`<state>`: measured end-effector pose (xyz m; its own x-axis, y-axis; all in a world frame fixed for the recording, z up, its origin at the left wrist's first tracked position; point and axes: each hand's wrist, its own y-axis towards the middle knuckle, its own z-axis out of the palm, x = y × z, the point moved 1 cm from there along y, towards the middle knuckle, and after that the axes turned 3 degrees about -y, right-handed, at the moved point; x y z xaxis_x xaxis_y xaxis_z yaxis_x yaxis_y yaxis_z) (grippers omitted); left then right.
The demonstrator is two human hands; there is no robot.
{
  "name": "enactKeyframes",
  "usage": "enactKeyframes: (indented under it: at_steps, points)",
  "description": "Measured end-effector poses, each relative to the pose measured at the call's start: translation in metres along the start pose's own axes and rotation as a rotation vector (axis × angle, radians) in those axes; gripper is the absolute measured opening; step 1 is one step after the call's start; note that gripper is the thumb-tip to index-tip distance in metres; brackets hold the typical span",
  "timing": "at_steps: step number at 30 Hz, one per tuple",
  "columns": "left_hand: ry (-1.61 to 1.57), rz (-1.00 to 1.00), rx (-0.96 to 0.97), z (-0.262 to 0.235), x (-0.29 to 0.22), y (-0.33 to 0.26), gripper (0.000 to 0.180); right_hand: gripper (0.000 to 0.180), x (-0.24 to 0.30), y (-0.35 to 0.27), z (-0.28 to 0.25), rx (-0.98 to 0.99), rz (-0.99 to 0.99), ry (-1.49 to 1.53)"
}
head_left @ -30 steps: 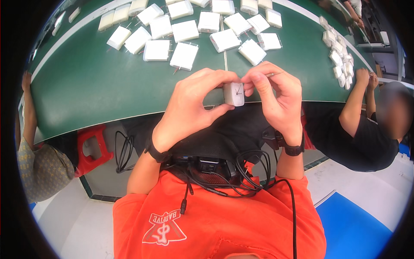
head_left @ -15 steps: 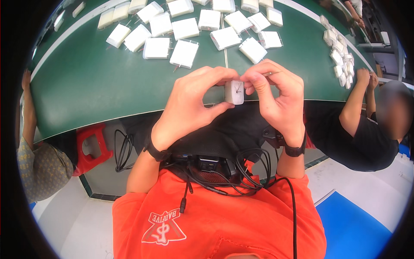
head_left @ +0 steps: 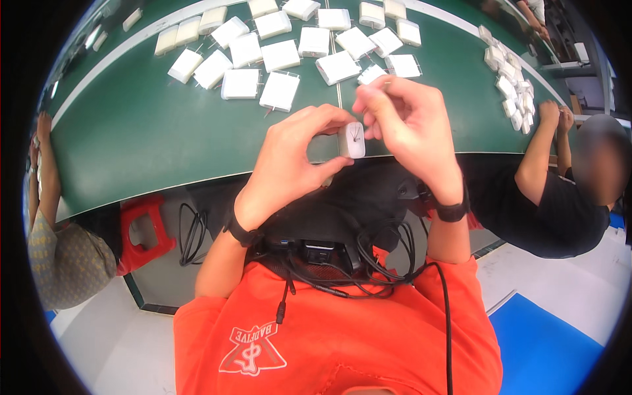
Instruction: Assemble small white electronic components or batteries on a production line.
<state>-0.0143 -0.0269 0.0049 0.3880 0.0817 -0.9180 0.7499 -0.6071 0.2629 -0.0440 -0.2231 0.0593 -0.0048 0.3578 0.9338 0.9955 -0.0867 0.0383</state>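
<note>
Between the thumb and fingers of my left hand (head_left: 284, 157) is a small white plastic casing (head_left: 356, 141), held above the table's near edge. Its end face is turned up toward me, and thin dark wires show in the middle of it. Just to the right of the casing is my right hand (head_left: 416, 128), its fingers curled in and slightly smeared by motion. A thin tip shows by its upper fingers, but I cannot make out what it belongs to. The right fingertips are close to the casing; whether they touch a wire is too small to tell.
Several white blocks with metal pins (head_left: 280, 91) lie across the far side of the green table (head_left: 164, 138). A heap of similar blocks (head_left: 512, 82) is at the right. A person in black (head_left: 543, 204) sits right, another person's arm (head_left: 47, 164) left, near a red stool (head_left: 146, 234).
My right hand has lifted up and away from the casing's face. My left hand, still gripping the casing, has shifted only slightly left in view.
</note>
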Motion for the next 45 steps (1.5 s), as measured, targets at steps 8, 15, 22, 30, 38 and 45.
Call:
enactKeyframes:
  at_steps: [8, 15, 22, 30, 38, 45]
  points:
    - [-0.052, 0.013, 0.001, 0.0, 0.0, 0.001, 0.052, 0.015, -0.016, -0.023, -0.007, -0.086, -0.251, 0.01]
    - [-0.001, 0.004, 0.014, 0.0, 0.002, 0.0, 0.051, 0.014, -0.024, -0.025, -0.002, -0.072, -0.265, 0.038]
    - [-0.01, 0.015, 0.005, -0.001, 0.003, 0.001, 0.048, 0.018, -0.035, -0.028, 0.005, -0.06, -0.208, 0.201]
    - [0.001, 0.017, 0.009, -0.002, 0.004, 0.002, 0.046, 0.025, -0.047, -0.034, 0.011, -0.039, -0.131, 0.596]
    - [0.022, 0.026, -0.009, -0.001, 0.005, 0.0, 0.045, 0.017, -0.037, -0.037, 0.011, -0.161, -0.324, 0.167]
    - [0.019, 0.042, -0.015, -0.001, 0.006, 0.001, 0.046, 0.01, -0.038, -0.037, 0.013, -0.197, -0.378, 0.055]
